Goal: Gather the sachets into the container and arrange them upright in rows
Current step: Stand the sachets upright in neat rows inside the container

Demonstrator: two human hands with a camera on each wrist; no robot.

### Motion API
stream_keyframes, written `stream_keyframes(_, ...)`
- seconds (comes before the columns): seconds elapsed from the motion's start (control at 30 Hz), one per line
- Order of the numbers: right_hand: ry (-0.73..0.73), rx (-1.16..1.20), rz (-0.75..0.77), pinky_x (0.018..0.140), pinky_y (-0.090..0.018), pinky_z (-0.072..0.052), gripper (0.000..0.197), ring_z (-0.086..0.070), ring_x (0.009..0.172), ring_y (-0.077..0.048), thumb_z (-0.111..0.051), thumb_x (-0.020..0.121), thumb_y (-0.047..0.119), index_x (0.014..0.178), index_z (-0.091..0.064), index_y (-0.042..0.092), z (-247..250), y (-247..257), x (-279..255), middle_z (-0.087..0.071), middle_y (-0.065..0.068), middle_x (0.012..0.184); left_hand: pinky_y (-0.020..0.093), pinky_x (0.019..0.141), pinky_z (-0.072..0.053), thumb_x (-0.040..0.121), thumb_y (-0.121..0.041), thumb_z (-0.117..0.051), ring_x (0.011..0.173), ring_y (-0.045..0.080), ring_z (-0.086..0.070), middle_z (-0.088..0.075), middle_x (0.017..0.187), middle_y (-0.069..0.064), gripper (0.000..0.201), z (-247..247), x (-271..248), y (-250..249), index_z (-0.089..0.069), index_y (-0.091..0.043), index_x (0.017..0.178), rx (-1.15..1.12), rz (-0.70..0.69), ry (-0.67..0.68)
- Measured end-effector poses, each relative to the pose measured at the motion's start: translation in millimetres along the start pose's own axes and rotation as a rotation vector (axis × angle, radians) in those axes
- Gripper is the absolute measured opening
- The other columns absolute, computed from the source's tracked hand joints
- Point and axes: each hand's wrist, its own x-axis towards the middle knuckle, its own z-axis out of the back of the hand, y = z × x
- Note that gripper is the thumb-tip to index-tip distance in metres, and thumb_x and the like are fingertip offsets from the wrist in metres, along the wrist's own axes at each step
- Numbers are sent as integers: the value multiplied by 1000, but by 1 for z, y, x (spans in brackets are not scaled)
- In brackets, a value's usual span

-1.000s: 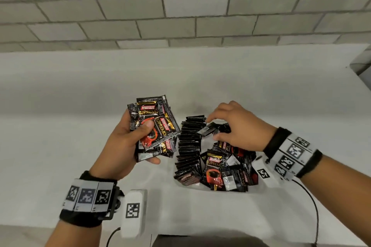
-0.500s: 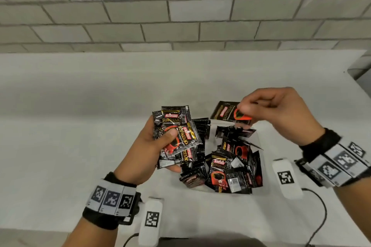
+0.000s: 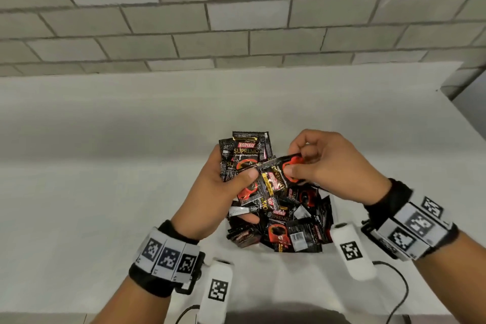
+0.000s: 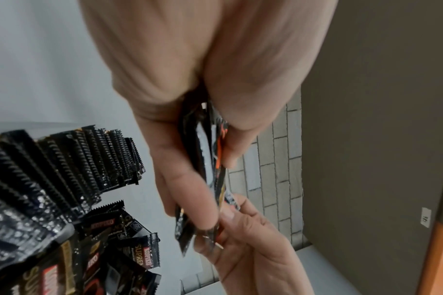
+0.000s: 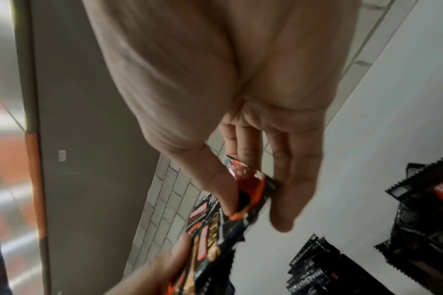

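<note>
Holding fanned stack of sachets point(image 3: 246, 166) above container, left hand point(image 3: 210, 193) curls round them, thumb clamping front. Right hand point(image 3: 322, 166) pinches single sachet point(image 3: 282, 175), laying it onto stack, likely squaring bundle for upright rows. Loose sachets point(image 3: 285, 226) fill container point(image 3: 332, 208) near desk point(image 3: 105, 192) front edge.

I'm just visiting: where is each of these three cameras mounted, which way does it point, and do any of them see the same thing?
Head: on the person's head, facing forward and down at the white table; shows both forearms, left hand gripping a stack of black coffee sachets.
Left wrist: along the left hand, edge-on to its stack.
Right wrist: along the right hand pinching a single black-and-red sachet.
Shared: all three show the upright row of black sachets.
</note>
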Motion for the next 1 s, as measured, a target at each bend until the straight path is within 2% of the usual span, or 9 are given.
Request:
stream_keyframes(0.13, 80, -164, 29, 63, -24, -47, 40, -62, 65, -16, -86, 71, 10, 95, -60, 28, -9, 0, -4, -72, 3, 80, 45, 55, -61, 94, -8, -71, 98, 31, -75, -71, 115, 1, 42, 0, 2, -2, -54, -25, 129, 126, -102, -65)
stream_keyframes(0.3, 227, -292, 31, 65, -39, -59, 52, -67, 61, -13, -70, 84, 3, 121, -51, 35, -5, -7, -1, -68, 3, 94, 52, 55, -62, 96, -7, -67, 91, 37, -76, -71, 120, 4, 43, 8, 2, -11, -52, -26, 131, 59, -105, -89)
stream_keyframes(0.43, 98, -25, -60, 73, -48, -63, 34, -77, 74, -28, -66, 94, 1, 122, -61, 21, 21, -19, 7, -72, -8, 112, 47, 54, -62, 96, -6, -65, 86, 36, -77, -73, 119, 7, 42, 42, 3, -20, -51, -20, 134, 56, -151, -257)
stream_keyframes(0.5, -22, 69, -88, 75, -44, -63, 32, -77, 79, -30, -70, 92, 3, 122, -61, 13, 35, -23, 11, -72, -11, 116, 45, 54, -61, 97, -6, -65, 84, 34, -77, -73, 118, 7, 42, 57, 2, -20, -51, -19, 134, 69, -132, -324)
stream_keyframes(0.6, -113, 171, -104, 68, -31, -63, 30, -77, 80, -31, -74, 84, -7, 110, -63, 2, 42, -22, 15, -72, -14, 105, 48, 56, -62, 96, -7, -66, 83, 32, -77, -74, 115, 4, 41, 66, -3, -15, -53, -22, 132, 102, -92, -327)
stream_keyframes(0.7, -57, 338, -170, 69, -40, -64, 40, -75, 85, -41, -68, 84, -16, 118, -56, 1, 35, -22, 23, -67, -24, 108, 50, 58, -62, 95, -10, -68, 87, 35, -77, -73, 117, 2, 44, 63, -6, -8, -54, -27, 132, 104, -54, -289)
stream_keyframes(0.87, 7, 415, -225, 79, -56, -61, 14, -73, 86, -47, -61, 99, 9, 106, -59, -2, 17, -21, 40, -62, -30, 114, 51, 59, -61, 93, -12, -70, 90, 34, -76, -71, 120, 5, 43, 61, -8, 1, -56, -31, 129, 91, -14, -269)
stream_keyframes(0.93, 8, 228, -195, 81, -53, -58, 18, -75, 77, -41, -57, 102, 18, 103, -59, 1, 11, -20, 44, -64, -25, 108, 51, 60, -61, 93, -12, -70, 93, 36, -75, -70, 122, 5, 43, 63, -10, 1, -55, -31, 129, 92, -8, -262)
stream_keyframes(1.0, 6, -56, -123, 72, -42, -54, 16, -76, 67, -27, -56, 103, 25, 100, -62, 10, 5, -18, 46, -70, -14, 101, 51, 60, -61, 93, -12, -70, 95, 37, -75, -70, 123, 4, 43, 66, -11, 0, -55, -32, 129, 91, -8, -259)
